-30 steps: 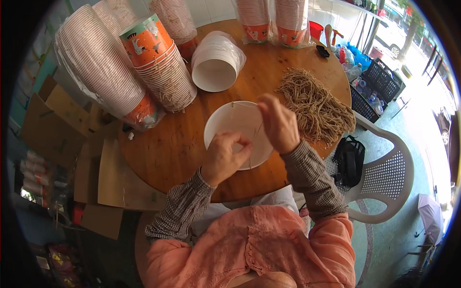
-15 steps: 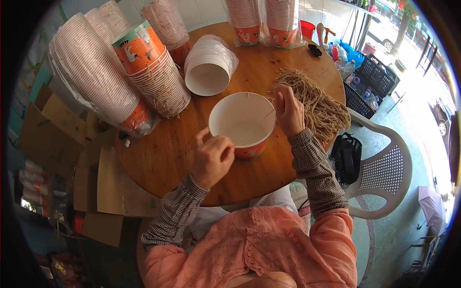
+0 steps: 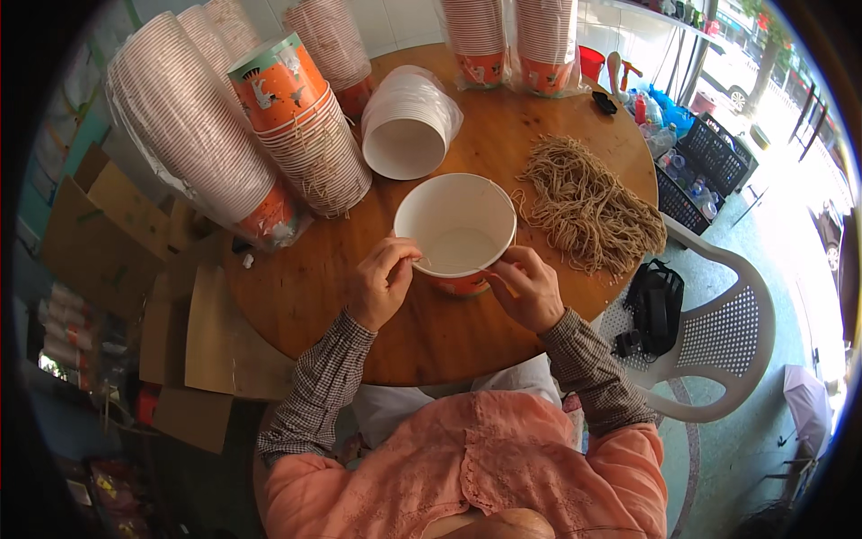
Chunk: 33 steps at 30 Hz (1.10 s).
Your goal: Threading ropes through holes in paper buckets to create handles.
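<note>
A white-lined paper bucket point(image 3: 449, 211) with an orange outside stands upright on the round wooden table in front of me, its inside bare. At the near left of its rim, my left hand point(image 3: 382, 286) pinches a thin tan string point(image 3: 422, 260). My right hand point(image 3: 528, 287) is at the near right of the rim, thumb and fingers pressed together on what looks like the same string; its end is too fine to make out. Beyond my right hand lies a loose heap of tan strings point(image 3: 593, 211).
Stacked paper buckets point(image 3: 314, 148), some with strings around them, crowd the left. A bagged white stack point(image 3: 409, 135) lies on its side behind the bucket, with wrapped stacks point(image 3: 546, 54) at the back. Cardboard boxes point(image 3: 211, 332) stand left, a white plastic chair point(image 3: 718, 341) right.
My right hand has come down from the far right of the bucket to its near right rim. My left hand has closed into a pinch at the rim. The view has shifted slightly.
</note>
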Each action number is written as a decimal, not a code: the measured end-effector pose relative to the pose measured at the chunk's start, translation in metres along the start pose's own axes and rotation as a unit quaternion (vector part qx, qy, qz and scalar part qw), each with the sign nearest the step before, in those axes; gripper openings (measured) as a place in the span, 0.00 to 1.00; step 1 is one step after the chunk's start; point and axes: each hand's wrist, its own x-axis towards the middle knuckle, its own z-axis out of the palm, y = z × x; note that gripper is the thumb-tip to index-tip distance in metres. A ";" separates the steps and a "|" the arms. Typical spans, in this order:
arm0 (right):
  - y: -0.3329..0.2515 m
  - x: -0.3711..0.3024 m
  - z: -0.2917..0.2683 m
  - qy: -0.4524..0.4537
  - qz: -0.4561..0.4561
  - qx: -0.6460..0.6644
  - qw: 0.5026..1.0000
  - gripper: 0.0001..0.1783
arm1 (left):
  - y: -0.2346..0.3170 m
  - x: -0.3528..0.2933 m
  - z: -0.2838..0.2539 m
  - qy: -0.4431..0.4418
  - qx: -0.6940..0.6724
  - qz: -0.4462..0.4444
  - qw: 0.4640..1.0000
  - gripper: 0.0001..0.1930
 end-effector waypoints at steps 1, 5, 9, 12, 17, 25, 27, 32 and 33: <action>0.000 -0.002 0.002 0.000 -0.001 0.001 1.000 0.20 | -0.002 -0.002 -0.001 0.000 0.001 0.000 1.000 0.07; 0.005 -0.011 0.006 -0.016 0.026 -0.004 1.000 0.28 | 0.003 -0.001 -0.002 -0.001 -0.027 0.019 0.999 0.07; -0.002 -0.012 0.010 -0.043 0.017 -0.032 0.998 0.36 | 0.000 -0.005 0.004 0.009 -0.012 0.012 1.000 0.08; 0.003 -0.027 0.028 -0.058 0.022 -0.042 0.997 0.33 | 0.002 -0.008 0.009 0.020 -0.004 0.008 1.000 0.11; 0.001 -0.029 0.027 -0.093 0.052 -0.072 0.992 0.29 | 0.017 0.000 0.007 -0.015 0.045 0.003 0.999 0.15; 0.000 -0.031 0.029 -0.078 0.092 0.029 0.992 0.27 | -0.007 -0.014 0.014 0.070 0.007 -0.009 0.997 0.10; 0.003 -0.033 0.027 -0.082 0.100 0.024 0.991 0.26 | 0.005 -0.005 0.016 0.071 0.033 0.000 0.997 0.13; -0.001 -0.031 0.023 -0.093 0.130 0.045 0.986 0.24 | 0.039 0.026 0.012 -0.065 0.157 0.051 0.984 0.28; -0.001 -0.030 0.023 -0.093 0.127 0.047 0.986 0.24 | 0.032 0.025 0.017 -0.081 0.166 0.065 0.981 0.23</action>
